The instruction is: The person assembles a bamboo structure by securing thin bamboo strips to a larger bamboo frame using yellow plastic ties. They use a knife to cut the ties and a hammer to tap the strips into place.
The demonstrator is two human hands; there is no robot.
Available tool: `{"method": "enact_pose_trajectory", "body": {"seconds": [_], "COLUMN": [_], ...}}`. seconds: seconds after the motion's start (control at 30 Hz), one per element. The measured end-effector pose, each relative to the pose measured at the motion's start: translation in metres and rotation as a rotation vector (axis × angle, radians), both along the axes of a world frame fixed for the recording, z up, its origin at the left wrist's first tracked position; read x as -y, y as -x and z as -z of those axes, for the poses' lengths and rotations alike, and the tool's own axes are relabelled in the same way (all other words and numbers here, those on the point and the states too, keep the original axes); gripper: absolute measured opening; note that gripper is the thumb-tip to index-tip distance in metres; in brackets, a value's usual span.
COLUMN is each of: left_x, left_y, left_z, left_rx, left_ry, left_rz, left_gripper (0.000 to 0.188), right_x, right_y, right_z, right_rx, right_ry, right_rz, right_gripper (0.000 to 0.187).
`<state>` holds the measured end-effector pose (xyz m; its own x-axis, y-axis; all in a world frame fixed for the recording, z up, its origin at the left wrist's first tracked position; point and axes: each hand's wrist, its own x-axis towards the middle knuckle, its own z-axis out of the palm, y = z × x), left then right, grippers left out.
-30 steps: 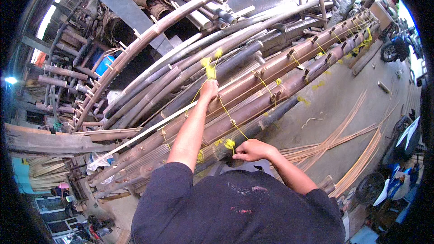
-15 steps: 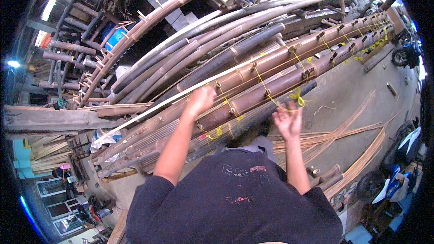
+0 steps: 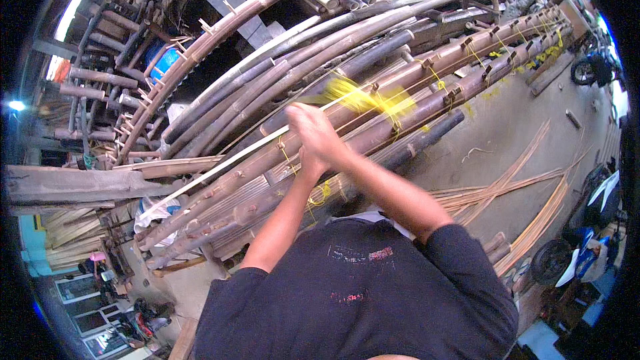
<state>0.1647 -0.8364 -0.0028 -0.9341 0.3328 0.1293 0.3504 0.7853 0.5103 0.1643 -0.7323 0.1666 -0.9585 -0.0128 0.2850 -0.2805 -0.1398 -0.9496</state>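
Two long brown bamboo poles (image 3: pixel 373 135) run diagonally before me, with several short pegs and yellow twine (image 3: pixel 281 150) tied across them. My right hand (image 3: pixel 312 130) has crossed to the left over the poles, smeared by motion. My left hand (image 3: pixel 313 163) is just below it, touching or overlapping it, its fingers hidden behind the right hand. A loose bunch of yellow twine (image 3: pixel 363 98) is blurred in the air to the right of my hands. A pale thin bamboo strip (image 3: pixel 230 161) lies along the far pole and passes behind my hands.
Curved bamboo poles (image 3: pixel 320 60) are stacked beyond the work. A pegged curved bamboo piece (image 3: pixel 213 30) arches at the far left. A dark pole (image 3: pixel 437 135) lies on the near side. Split bamboo strips (image 3: pixel 533 227) are spread on the floor at right, by parked motorcycles (image 3: pixel 590 260).
My right hand has swept left across the poles to meet my left hand. The yellow twine bunch that was by my right hand has moved left and is now blurred.
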Motion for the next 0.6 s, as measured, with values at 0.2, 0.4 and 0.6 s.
{"method": "enact_pose_trajectory", "body": {"seconds": [0.2, 0.4, 0.6], "left_x": [-0.027, -0.021, -0.03], "left_y": [0.016, 0.005, 0.03], "left_z": [-0.06, -0.067, -0.054], "left_rx": [0.412, 0.347, 0.324], "left_ry": [0.072, 0.034, -0.571], "left_rz": [-0.012, -0.064, -0.019], "left_gripper": [0.039, 0.035, 0.025], "right_x": [-0.058, -0.107, -0.085], "right_y": [0.091, -0.033, -0.1], "right_z": [0.115, 0.016, 0.114], "right_rx": [0.249, 0.116, -0.062], "right_ry": [-1.113, -0.357, -0.64], "right_rz": [0.022, -0.608, -0.378], "right_gripper": [0.057, 0.043, 0.038]}}
